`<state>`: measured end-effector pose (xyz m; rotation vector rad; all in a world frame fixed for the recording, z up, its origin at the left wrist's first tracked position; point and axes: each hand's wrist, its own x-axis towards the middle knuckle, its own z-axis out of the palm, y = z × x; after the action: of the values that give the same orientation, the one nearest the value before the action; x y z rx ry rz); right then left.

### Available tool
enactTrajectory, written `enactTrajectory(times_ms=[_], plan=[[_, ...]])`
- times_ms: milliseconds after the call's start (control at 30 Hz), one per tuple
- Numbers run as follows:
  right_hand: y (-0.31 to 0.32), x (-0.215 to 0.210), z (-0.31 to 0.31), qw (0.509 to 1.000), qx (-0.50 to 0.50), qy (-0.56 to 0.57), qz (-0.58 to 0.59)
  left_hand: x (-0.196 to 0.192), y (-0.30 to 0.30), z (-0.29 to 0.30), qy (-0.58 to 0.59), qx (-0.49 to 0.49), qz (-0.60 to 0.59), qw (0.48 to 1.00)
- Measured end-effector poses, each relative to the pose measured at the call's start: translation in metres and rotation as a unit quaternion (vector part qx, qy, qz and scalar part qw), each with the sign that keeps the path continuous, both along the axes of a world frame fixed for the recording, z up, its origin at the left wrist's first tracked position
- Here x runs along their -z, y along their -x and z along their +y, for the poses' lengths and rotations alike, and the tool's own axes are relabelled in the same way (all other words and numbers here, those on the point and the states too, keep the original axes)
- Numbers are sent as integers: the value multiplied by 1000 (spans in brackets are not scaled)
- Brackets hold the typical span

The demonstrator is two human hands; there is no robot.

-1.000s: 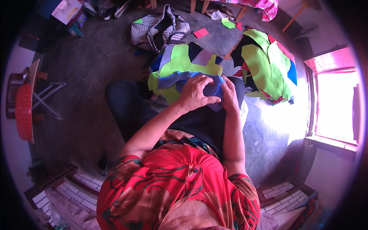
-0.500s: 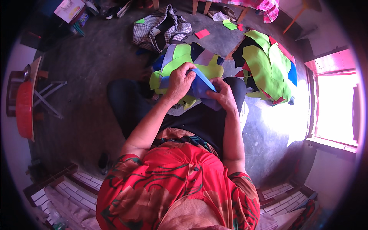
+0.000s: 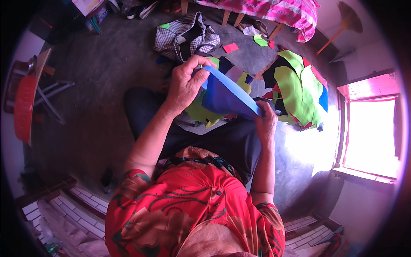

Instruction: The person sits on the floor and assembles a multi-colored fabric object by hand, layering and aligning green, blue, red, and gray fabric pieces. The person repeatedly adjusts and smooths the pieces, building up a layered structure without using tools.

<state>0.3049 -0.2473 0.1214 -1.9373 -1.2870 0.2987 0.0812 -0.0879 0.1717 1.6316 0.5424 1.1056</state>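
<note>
I am seeing the left hand [image 3: 185, 85] and right hand [image 3: 266, 123] pinching a stiff blue fabric piece [image 3: 227, 96] stretched between them; bright green and black cut cloth pieces [image 3: 295, 85] are lying unsorted beyond.

The person wears a short-sleeved red top [image 3: 188, 214] patterned with dark green swirls and pale orange patches (a small button sits mid-chest), above dark trousers [image 3: 222, 141]. Both forearms are bare.
</note>
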Motion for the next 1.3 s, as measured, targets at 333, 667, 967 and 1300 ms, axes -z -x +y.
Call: enactTrajectory(times_ms=[333, 667, 967, 1300], plan=[[4, -28, 16, 987, 84, -83, -108, -25, 37, 20, -38, -17, -90, 995], [-55, -78, 133, 980, 23, -113, -159, -23, 43, 136, -163, -237, 68, 955], [-53, -148, 188, 935, 64, -295, -187, -69, 56, 117, -331, -257, 34, 907], [-87, 60, 156, 969, -87, -44, -225, 136, 39, 71, -325, -121, 281, 895]])
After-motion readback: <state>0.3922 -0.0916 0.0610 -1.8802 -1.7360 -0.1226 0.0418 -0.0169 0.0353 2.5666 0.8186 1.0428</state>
